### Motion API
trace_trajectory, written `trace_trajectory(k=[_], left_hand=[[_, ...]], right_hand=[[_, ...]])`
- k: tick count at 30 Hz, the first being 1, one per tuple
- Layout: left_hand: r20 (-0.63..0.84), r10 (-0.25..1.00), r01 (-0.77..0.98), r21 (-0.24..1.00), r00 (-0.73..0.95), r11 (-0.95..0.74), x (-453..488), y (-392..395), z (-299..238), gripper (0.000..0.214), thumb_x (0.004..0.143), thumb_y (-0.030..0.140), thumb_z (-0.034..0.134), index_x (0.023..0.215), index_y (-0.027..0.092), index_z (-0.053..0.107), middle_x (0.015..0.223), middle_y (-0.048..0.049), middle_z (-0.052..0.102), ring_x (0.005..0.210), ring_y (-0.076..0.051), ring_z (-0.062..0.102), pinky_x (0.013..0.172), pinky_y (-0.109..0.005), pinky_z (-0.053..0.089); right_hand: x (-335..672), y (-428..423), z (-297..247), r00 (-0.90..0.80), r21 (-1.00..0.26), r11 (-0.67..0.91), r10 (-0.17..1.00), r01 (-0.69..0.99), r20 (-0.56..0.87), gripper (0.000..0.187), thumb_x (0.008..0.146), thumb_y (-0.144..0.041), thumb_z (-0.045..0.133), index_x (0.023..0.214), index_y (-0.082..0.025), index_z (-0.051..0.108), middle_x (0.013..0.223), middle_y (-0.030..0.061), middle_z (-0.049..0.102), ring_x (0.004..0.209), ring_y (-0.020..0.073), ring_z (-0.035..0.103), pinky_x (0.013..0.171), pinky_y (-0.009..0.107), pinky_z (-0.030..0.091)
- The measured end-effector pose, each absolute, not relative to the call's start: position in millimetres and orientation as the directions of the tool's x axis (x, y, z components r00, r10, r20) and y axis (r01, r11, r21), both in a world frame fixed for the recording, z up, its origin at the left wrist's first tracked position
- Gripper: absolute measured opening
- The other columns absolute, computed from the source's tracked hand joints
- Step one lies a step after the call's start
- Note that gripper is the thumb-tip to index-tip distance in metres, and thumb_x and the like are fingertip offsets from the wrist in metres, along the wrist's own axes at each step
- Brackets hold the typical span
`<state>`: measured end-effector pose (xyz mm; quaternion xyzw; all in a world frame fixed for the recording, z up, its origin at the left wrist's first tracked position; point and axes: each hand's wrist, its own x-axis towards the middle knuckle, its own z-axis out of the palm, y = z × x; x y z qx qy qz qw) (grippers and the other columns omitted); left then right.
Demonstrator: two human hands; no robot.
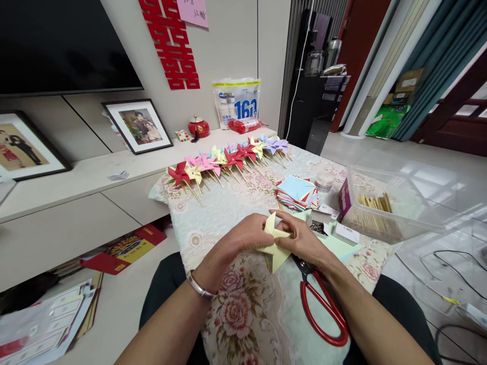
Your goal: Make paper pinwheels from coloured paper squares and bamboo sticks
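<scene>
Between my two hands is a pale yellow paper pinwheel [279,257], its blades folded toward the middle. My left hand [246,232] grips its left side with the thumb near the centre. From the right, my right hand [302,238] pinches it, thumb close to the centre too. Part of a thin stick shows below the paper; the rest is hidden. Red-handled scissors [323,309] lie under my right forearm, blades toward the hand. Just beyond, a small open box of dark metal pieces [318,228] sits beside a white box [346,233].
Finished pinwheels [232,158] in several colours lie along the table's far edge. A stack of coloured paper squares [297,190] sits beyond my hands. To the right stands a clear plastic bin [375,223] holding short sticks. A floral cloth [236,309] covers the table.
</scene>
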<state>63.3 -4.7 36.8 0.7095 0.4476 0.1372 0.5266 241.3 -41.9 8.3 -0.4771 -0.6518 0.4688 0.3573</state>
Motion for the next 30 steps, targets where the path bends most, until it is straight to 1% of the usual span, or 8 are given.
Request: trace_trajectory(k=[6, 11, 15, 18, 20, 22, 25, 30], left_hand=[[-0.287, 0.77, 0.457, 0.89, 0.57, -0.006, 63.1, -5.1, 34.8, 0.02, 0.053, 0.012, 0.056, 0.07, 0.015, 0.067, 0.065, 0.0, 0.062, 0.058, -0.015, 0.052, 0.05, -0.024, 0.033], [-0.249, 0.798, 0.294, 0.951, 0.548, 0.095, 54.8, -3.9, 33.7, 0.013, 0.061, 0.019, 0.071, 0.073, 0.015, 0.067, 0.064, 0.0013, 0.062, 0.056, -0.012, 0.051, 0.051, -0.022, 0.033], [-0.212, 0.869, 0.019, 0.974, 0.446, 0.228, 47.1, -10.5, 35.3, 0.038, 0.073, 0.045, 0.076, 0.092, 0.013, 0.069, 0.08, -0.0052, 0.07, 0.069, -0.015, 0.061, 0.064, -0.025, 0.045], [-0.162, 0.893, -0.194, 0.945, 0.42, 0.263, 51.3, -23.5, 30.0, 0.052, 0.077, 0.054, 0.072, 0.107, 0.012, 0.069, 0.096, -0.0106, 0.073, 0.084, -0.02, 0.066, 0.075, -0.03, 0.05], [-0.152, 0.898, -0.258, 0.926, 0.412, 0.275, 60.2, -33.7, 23.3, 0.053, 0.077, 0.052, 0.074, 0.11, 0.012, 0.069, 0.099, -0.0117, 0.074, 0.086, -0.021, 0.066, 0.076, -0.029, 0.05], [-0.142, 0.901, -0.339, 0.893, 0.41, 0.295, 72.7, -42.7, 17.2, 0.054, 0.071, 0.043, 0.081, 0.113, 0.012, 0.068, 0.097, -0.0105, 0.075, 0.082, -0.02, 0.068, 0.073, -0.028, 0.05], [-0.139, 0.929, -0.45, 0.843, 0.343, 0.293, 91.2, -51.5, 13.5, 0.057, 0.066, 0.031, 0.084, 0.117, 0.011, 0.067, 0.1, -0.0108, 0.076, 0.092, -0.024, 0.07, 0.081, -0.03, 0.051], [-0.198, 0.965, -0.461, 0.849, 0.174, 0.258, 104.4, -53.0, 14.5, 0.044, 0.064, 0.025, 0.08, 0.104, 0.009, 0.071, 0.091, -0.0101, 0.078, 0.087, -0.026, 0.072, 0.076, -0.03, 0.052]], right_hand=[[241.1, -42.0, 5.9, -0.304, -0.957, 0.112, 0.952, 0.269, 0.026, 0.075, 0.069, -0.012, 0.06, 0.143, -0.013, 0.05, 0.073, -0.0038, 0.057, 0.065, 0.0142, 0.052, 0.058, 0.024, 0.04], [243.0, -40.7, 4.7, -0.265, -0.982, 0.077, 0.964, 0.17, 0.029, 0.075, 0.07, -0.014, 0.062, 0.144, -0.016, 0.049, 0.073, -0.0045, 0.058, 0.063, 0.0128, 0.051, 0.057, 0.023, 0.039], [242.3, -39.0, 4.7, -0.205, -0.999, 0.01, 0.979, 0.044, 0.001, 0.079, 0.069, -0.02, 0.065, 0.145, -0.016, 0.046, 0.074, -0.0042, 0.059, 0.061, 0.0134, 0.053, 0.054, 0.024, 0.039], [240.4, -38.2, 6.4, -0.118, -1.0, 0.012, 0.993, -0.021, 0.014, 0.077, 0.067, -0.023, 0.068, 0.141, -0.017, 0.048, 0.075, -0.0029, 0.062, 0.064, 0.0158, 0.058, 0.055, 0.025, 0.041], [239.4, -38.1, 8.1, -0.073, -0.999, 0.027, 0.997, -0.047, 0.03, 0.071, 0.067, -0.024, 0.068, 0.136, -0.018, 0.051, 0.076, -0.0019, 0.063, 0.064, 0.0167, 0.059, 0.055, 0.026, 0.043], [238.8, -38.5, 9.8, -0.045, -0.997, 0.045, 0.998, -0.07, 0.048, 0.067, 0.068, -0.024, 0.068, 0.132, -0.019, 0.052, 0.077, -0.0012, 0.064, 0.063, 0.017, 0.06, 0.055, 0.027, 0.045], [238.0, -39.5, 11.4, -0.009, -0.992, 0.068, 0.998, -0.106, 0.07, 0.067, 0.068, -0.022, 0.069, 0.133, -0.02, 0.052, 0.081, -0.0002, 0.066, 0.067, 0.0179, 0.062, 0.057, 0.027, 0.047], [236.9, -40.6, 10.3, -0.013, -0.988, 0.062, 0.998, -0.139, 0.065, 0.069, 0.07, -0.022, 0.071, 0.136, -0.021, 0.051, 0.082, 0.0003, 0.067, 0.069, 0.0193, 0.064, 0.059, 0.028, 0.049]])
